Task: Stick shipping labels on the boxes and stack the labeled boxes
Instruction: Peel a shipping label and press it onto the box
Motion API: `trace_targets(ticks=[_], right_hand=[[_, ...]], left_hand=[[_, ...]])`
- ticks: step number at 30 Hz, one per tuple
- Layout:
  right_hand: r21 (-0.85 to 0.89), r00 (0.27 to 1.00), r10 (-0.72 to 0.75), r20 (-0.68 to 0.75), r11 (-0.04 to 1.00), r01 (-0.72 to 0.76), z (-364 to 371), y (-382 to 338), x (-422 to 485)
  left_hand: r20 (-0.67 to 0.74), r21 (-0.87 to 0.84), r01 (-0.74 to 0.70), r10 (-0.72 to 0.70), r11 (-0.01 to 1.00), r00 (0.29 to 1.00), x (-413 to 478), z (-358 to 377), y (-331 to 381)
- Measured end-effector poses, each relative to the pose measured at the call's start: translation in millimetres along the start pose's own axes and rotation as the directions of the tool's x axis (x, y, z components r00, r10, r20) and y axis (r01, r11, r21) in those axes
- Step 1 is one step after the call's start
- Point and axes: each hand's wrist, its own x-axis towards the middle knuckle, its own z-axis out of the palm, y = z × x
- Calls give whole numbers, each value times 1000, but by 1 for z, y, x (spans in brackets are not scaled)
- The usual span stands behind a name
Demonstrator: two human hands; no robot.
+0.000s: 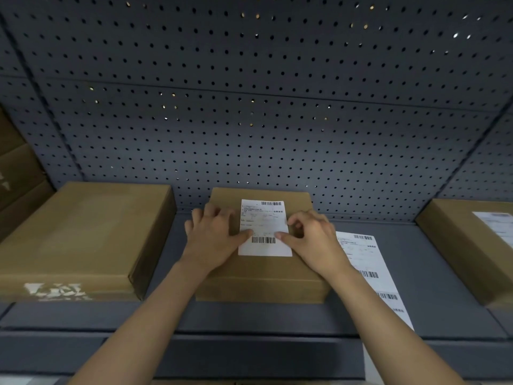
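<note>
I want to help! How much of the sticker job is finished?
Done: the right brown cardboard box has a label. In hand: left hand and right hand press a white paper label onto the middle brown cardboard box. Left: the large left cardboard box looks unlabelled; stacking too.

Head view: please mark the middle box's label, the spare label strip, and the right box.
middle box's label (263, 220), head view, printed centre.
spare label strip (358, 251), head view, top label.
right box (458, 245), head view, bare top face.
</note>
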Motion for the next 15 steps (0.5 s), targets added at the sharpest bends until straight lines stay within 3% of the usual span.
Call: trace_targets(ticks=[15], right_hand=[[1, 991, 134, -26, 991, -134, 15, 13, 70]], left_hand=[[-43, 10, 80, -79, 997, 996, 67, 9, 6]])
